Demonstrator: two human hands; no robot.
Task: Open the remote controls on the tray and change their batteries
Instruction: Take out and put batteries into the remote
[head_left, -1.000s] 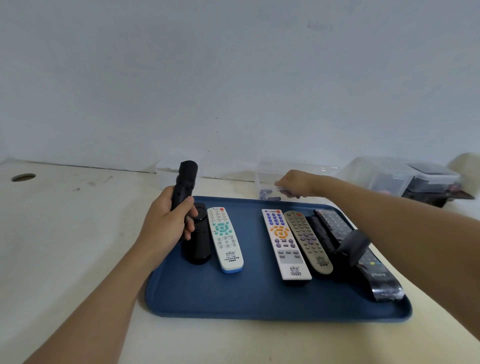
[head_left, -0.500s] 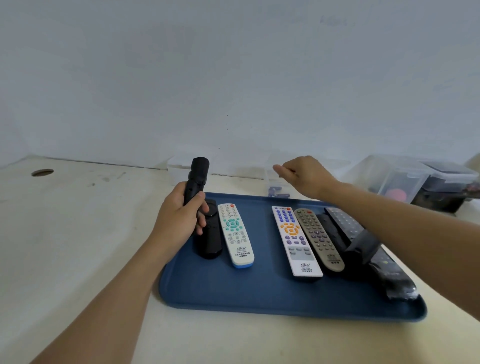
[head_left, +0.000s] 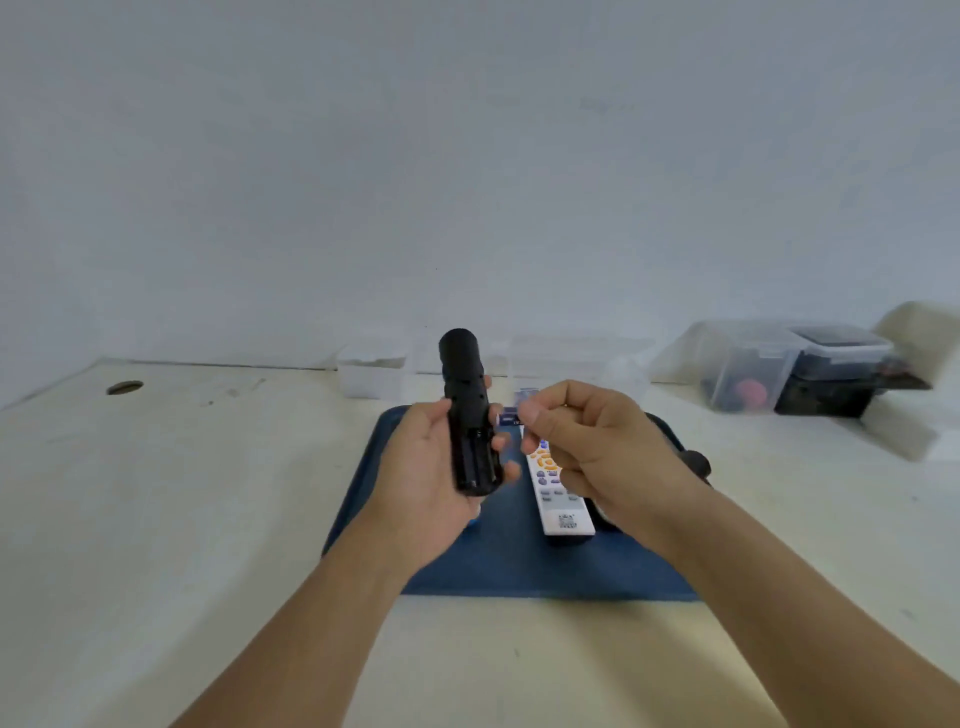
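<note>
While left hand grips black remote, right hand pinches battery beside it.

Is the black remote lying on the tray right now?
No, the left hand grips the black remote upright above the blue tray.

Black remote matt plastic; tray smooth matt blue; storage boxes clear glossy plastic.

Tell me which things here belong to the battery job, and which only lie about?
Job: black remote in left hand; battery pinched by right hand; white remote; blue tray.
Lying about: lidded boxes; small clear tubs.
</note>
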